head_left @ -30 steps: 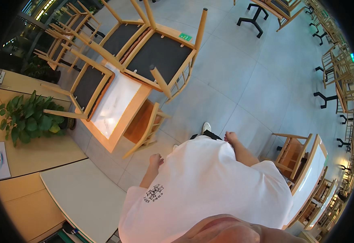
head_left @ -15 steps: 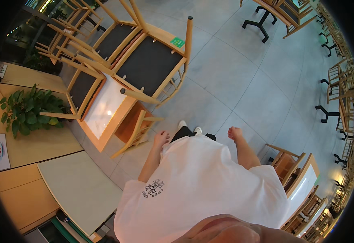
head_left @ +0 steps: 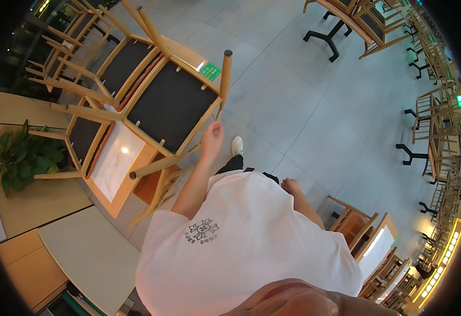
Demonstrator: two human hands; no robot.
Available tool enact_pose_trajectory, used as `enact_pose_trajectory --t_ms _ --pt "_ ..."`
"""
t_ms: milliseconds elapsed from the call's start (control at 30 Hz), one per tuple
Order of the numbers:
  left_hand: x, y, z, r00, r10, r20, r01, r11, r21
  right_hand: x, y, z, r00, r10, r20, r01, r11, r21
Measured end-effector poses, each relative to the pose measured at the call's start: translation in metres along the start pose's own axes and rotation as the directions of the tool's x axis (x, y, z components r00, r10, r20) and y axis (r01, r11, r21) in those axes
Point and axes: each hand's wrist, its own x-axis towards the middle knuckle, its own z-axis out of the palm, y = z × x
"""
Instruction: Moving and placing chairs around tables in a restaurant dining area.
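Observation:
My left hand (head_left: 213,139) is raised in front of me, its fingers curled in with nothing seen in them. It is beside an upturned wooden chair (head_left: 172,102) with a black seat underside, which rests on a marble-topped table (head_left: 115,164); I cannot tell whether hand and chair touch. My right hand (head_left: 290,185) hangs low at my right side, loosely closed, and nothing shows in it. One white shoe (head_left: 237,146) is stretched forward on the floor just past my left hand.
More upturned chairs (head_left: 85,134) share the left table, and an upright chair (head_left: 159,192) is tucked beside it. A leafy plant (head_left: 25,158) and a pale counter (head_left: 85,253) line the left. Tables with chairs (head_left: 357,224) run along the right; another table's black base (head_left: 325,39) stands ahead.
My left hand has swung forward and up, nearer the upturned chair. The right hand has drawn back toward my body. One foot has stepped ahead, and the left table has shifted left and nearer in view.

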Motion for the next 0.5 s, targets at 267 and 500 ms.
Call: enact_pose_trajectory --t_ms 267,500 --pt "0.082 0.058 0.032 0.949 0.242 -0.202 -0.225 0.969 0.106 0.011 -0.103 -0.004 0.993 -0.025 -0.111 0.003 0.981 -0.194" --pt "0.124 0.063 0.054 0.945 0.219 -0.244 -0.218 0.975 0.031 0.042 -0.174 0.004 0.999 -0.049 0.013 0.050 0.947 -0.319"
